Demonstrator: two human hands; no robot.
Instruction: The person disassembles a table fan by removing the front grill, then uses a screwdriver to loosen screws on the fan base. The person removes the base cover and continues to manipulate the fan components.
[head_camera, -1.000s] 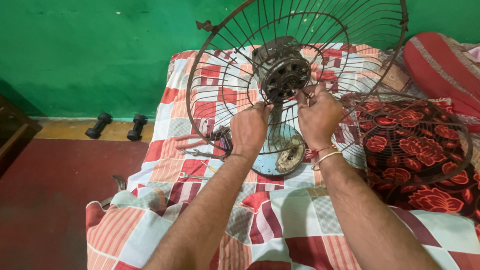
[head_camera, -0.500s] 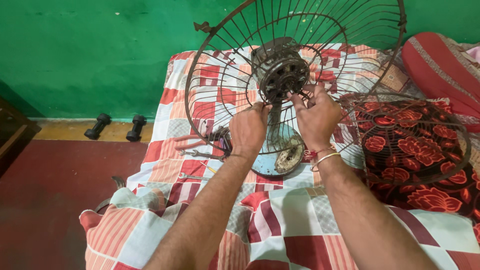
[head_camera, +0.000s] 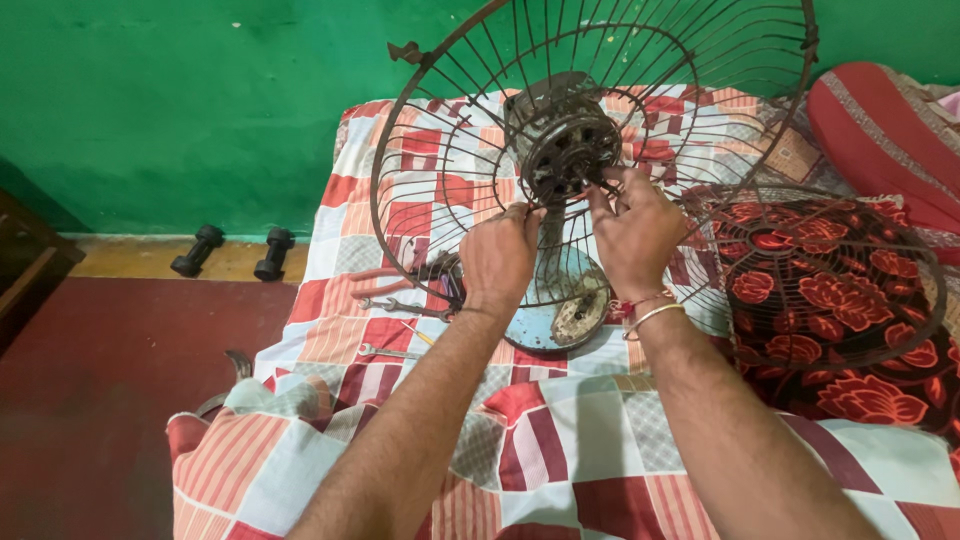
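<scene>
Your left hand (head_camera: 500, 255) pinches the wires of the rusty round wire fan guard (head_camera: 590, 150) just below the dark metal motor hub (head_camera: 565, 150); fingers closed on a wire. Your right hand (head_camera: 635, 230) sits at the hub's lower right, fingertips closed on a small part there; which part, cannot tell. The fan stands upright on its pale blue round base (head_camera: 560, 320), on the red-and-white checked bedsheet (head_camera: 560, 450). Judgement: guard stiff but springy, rust rough, top-heavy on soft bedding; hold it near the hub or rim. Second loose wire guard (head_camera: 830, 275) lies just right; spanners (head_camera: 400, 305) left of the base. Open room toward you.
</scene>
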